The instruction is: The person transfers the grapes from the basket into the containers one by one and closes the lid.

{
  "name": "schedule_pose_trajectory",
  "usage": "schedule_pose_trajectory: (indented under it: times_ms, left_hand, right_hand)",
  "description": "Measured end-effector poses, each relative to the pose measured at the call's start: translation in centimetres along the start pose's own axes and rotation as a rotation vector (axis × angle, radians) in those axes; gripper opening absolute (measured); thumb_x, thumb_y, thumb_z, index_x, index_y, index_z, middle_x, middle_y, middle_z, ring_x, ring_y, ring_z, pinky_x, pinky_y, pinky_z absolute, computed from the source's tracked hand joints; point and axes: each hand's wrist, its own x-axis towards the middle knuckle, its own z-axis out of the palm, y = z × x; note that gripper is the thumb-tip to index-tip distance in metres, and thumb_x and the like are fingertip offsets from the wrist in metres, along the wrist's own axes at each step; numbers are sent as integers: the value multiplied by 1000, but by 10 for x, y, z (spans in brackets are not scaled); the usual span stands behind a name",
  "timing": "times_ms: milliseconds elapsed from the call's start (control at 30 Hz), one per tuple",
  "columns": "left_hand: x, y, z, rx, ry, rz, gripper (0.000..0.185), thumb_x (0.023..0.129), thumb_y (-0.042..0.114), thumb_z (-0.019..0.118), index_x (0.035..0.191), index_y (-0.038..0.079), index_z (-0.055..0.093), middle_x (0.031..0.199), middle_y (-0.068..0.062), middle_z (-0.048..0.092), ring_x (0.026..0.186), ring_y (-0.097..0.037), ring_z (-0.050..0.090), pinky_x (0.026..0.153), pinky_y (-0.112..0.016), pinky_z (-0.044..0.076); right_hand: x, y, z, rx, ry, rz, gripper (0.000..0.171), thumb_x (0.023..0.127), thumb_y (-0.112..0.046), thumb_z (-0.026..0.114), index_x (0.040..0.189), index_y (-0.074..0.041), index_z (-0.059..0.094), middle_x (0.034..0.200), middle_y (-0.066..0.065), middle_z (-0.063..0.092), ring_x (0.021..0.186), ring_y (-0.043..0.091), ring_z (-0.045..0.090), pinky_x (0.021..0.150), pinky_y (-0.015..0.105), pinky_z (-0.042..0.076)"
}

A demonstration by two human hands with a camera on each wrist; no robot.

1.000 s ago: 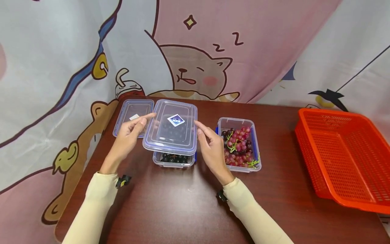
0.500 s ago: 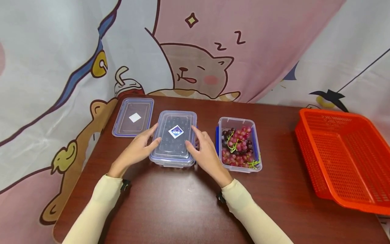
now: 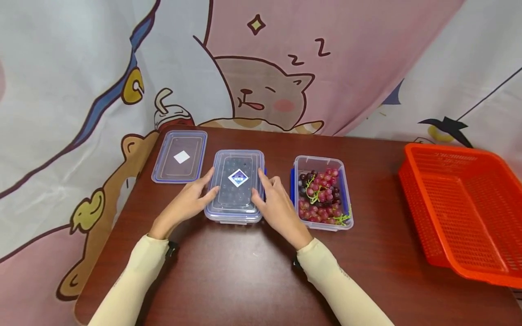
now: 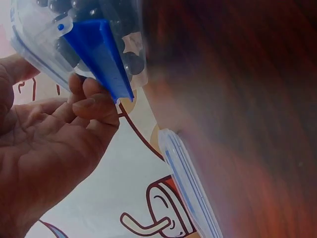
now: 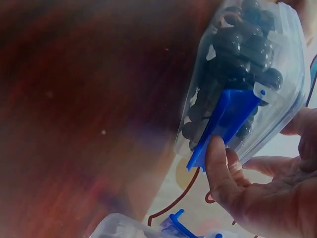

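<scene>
A clear plastic food container (image 5: pixel 237 134) full of dark round grapes (image 4: pixel 74 49) stands mid-table, with a clear lid (image 3: pixel 234 199) bearing a blue-and-white label lying over it. My left hand (image 3: pixel 185 201) grips the lid's left edge, its thumb on top and its curled fingers (image 4: pixel 94 99) by a blue side latch (image 4: pixel 101 57). On the opposite edge my right hand (image 3: pixel 279 208) holds the lid likewise, its fingers (image 5: pixel 218 163) touching the right blue latch (image 5: pixel 225 119). Both latches hang down, tilted outward from the container's walls.
Right of the container stands a lidless one (image 3: pixel 348 199) holding red and dark grapes (image 3: pixel 324 194). A second lid (image 3: pixel 179 170) with a white sticker lies at the back left. An orange-red basket (image 3: pixel 440 226) occupies the table's right side, and a printed curtain (image 3: pixel 350 68) hangs behind.
The lid has come down from above the container onto it, both hands moving with it. The left fingers now sit lower at its side. The other container and basket stay put.
</scene>
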Motion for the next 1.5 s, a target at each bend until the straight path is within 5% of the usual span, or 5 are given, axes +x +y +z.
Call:
schedule_pose_trajectory:
  times_ms: [500,700,967,1267,1500]
  left_hand:
    - [-4,-3,5,77,12,-7,73,114,36,57,170,-2,28,168,-28,38,150,-48,44,121,-63,34]
    - [-5,-5,10,-4,127,-8,69,110,35,61,168,5,40,123,-31,55,115,-45,53,103,-61,45]
    - [-9,-1,12,-129,41,-148,70,114,31,59,173,11,29,174,-17,32,155,-42,38,124,-61,29]
    - [-9,3,14,-133,76,-148,68,112,25,62,172,9,33,159,-36,46,131,-49,59,113,-64,43]
    - [-8,9,14,-58,108,-126,66,111,24,62,169,6,37,164,-31,43,150,-50,43,121,-65,32]
  right_hand:
    - [-6,-1,4,-104,69,-34,65,103,-27,70,160,-2,53,115,15,59,91,29,59,69,48,57]
    - [-7,-1,9,-27,93,-20,63,104,-24,69,160,-1,53,149,28,50,126,43,56,96,56,57]
    - [-12,-1,12,100,33,95,68,106,-28,65,168,-12,45,161,41,38,129,57,60,105,64,51]
    - [-7,5,6,217,-40,65,72,106,-23,65,171,-9,37,119,26,71,77,30,70,82,49,60]
    - [-6,1,3,144,-21,105,78,104,-26,69,171,-5,35,132,33,67,115,41,67,101,57,53]
